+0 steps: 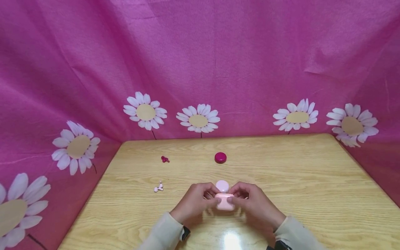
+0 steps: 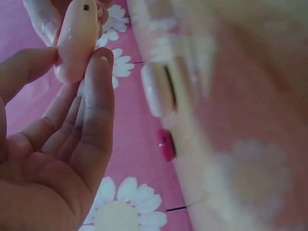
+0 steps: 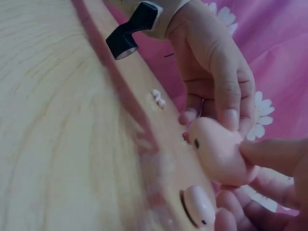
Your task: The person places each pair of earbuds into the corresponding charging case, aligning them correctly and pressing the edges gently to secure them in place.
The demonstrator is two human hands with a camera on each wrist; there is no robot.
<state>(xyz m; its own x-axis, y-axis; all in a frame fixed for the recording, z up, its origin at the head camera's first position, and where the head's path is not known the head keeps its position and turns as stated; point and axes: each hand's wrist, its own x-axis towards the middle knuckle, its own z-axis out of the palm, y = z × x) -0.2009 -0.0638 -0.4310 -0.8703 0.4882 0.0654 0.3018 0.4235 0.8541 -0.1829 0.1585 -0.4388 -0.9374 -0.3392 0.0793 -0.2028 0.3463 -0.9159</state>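
Note:
Both hands hold a glossy pink earbud case (image 1: 225,202) low over the front middle of the table. My left hand (image 1: 197,201) pinches its left end between thumb and fingers. At the other end, the thumb and fingers of my right hand (image 1: 254,202) grip it in the same way. A small dark mark shows on the case (image 3: 219,151) in the right wrist view, and its lid looks closed. Just behind it on the table lies a paler pink round case (image 1: 222,186), with a magenta round case (image 1: 220,158) farther back.
To the left, a pair of pale earbuds (image 1: 158,187) lies on the wooden table (image 1: 281,166). Behind them sits a pair of magenta earbuds (image 1: 165,159). A pink cloth (image 1: 243,69) printed with daisies hangs along the back and sides of the table.

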